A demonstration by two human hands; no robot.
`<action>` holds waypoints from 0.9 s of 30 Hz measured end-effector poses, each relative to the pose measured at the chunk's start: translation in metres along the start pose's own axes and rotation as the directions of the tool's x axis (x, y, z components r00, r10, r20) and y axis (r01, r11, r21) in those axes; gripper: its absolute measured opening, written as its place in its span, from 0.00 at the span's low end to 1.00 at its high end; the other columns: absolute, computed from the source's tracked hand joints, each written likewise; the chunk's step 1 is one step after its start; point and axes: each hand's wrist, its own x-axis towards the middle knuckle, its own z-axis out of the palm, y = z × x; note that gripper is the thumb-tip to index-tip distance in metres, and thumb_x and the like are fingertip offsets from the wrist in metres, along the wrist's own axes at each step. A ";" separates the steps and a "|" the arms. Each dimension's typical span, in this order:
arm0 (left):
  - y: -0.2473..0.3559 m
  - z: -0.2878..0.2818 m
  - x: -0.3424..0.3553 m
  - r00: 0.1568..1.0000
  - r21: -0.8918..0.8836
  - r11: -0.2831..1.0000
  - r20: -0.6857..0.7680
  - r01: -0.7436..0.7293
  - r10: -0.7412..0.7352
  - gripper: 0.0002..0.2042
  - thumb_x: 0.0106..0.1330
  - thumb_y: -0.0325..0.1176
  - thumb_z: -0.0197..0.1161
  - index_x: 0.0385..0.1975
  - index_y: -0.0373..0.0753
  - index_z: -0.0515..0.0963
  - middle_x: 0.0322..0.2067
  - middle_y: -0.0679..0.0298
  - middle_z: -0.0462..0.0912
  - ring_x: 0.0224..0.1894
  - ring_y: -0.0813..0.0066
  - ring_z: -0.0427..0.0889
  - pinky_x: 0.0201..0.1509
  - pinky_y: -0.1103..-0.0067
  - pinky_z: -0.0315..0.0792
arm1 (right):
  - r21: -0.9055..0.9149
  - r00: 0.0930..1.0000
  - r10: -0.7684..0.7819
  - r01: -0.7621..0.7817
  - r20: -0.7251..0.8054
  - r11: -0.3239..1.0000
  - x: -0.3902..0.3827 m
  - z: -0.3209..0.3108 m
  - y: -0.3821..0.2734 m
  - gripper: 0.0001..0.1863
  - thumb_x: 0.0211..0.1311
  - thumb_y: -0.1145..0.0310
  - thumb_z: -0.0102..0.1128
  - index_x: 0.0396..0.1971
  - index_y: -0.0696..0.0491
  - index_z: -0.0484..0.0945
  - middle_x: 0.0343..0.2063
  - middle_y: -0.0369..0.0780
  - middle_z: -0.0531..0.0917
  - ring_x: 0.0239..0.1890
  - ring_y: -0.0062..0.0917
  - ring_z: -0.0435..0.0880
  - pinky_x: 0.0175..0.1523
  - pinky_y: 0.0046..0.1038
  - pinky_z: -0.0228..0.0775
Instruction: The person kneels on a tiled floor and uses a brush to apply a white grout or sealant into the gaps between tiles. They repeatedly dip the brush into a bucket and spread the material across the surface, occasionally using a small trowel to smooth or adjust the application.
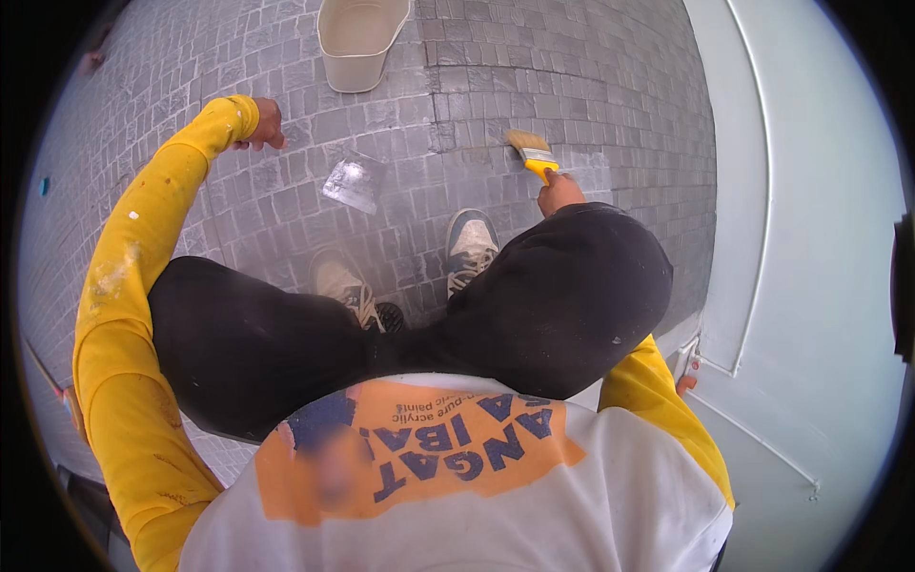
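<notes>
Head view: brush (pixel 532 153) in the right hand (pixel 560 194), above grey paving (pixel 572 91).
Fingers clamp its yellow handle, bristles pointing away; the left hand (pixel 268 125) hangs well apart, curled, its grip impossible to tell, near a shiny clear sheet (pixel 354 183) and pale bucket (pixel 355 76).

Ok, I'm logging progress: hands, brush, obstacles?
Right hand grips yellow-handled paintbrush. Left hand, nothing visible held. Pale bucket ahead, apart from both hands.

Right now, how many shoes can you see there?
2: the left shoe on the grey paving, and the right shoe beside it, toward the right hand gripping the brush. Others may hide beyond the dark rim.
</notes>
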 end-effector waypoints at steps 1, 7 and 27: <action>0.009 0.006 0.000 1.000 0.075 0.997 0.001 -0.008 0.008 0.27 0.62 0.51 0.66 0.49 0.32 0.80 0.41 0.49 0.85 0.36 0.55 0.86 0.43 0.63 0.80 | -0.004 0.998 0.054 -0.055 -0.042 0.998 -0.004 0.004 0.003 0.25 0.61 0.69 0.55 0.60 0.52 0.75 0.44 0.51 0.81 0.46 0.47 0.82 0.53 0.42 0.74; 0.052 0.069 -0.006 0.992 0.269 0.962 -0.100 -0.044 0.073 0.35 0.58 0.57 0.67 0.55 0.33 0.75 0.50 0.45 0.81 0.54 0.47 0.80 0.59 0.63 0.72 | 0.197 0.984 0.098 -0.067 -0.151 0.978 -0.029 0.054 0.019 0.25 0.63 0.64 0.59 0.61 0.51 0.74 0.42 0.50 0.81 0.41 0.42 0.84 0.50 0.41 0.76; 0.210 0.144 0.030 0.749 -0.559 0.741 -0.291 0.371 -0.595 0.44 0.44 0.59 0.77 0.58 0.40 0.69 0.57 0.51 0.72 0.61 0.49 0.72 0.64 0.62 0.69 | 0.625 0.890 -0.304 0.455 -0.340 0.635 0.015 0.080 -0.002 0.20 0.61 0.66 0.65 0.53 0.53 0.78 0.41 0.42 0.81 0.41 0.35 0.82 0.44 0.34 0.75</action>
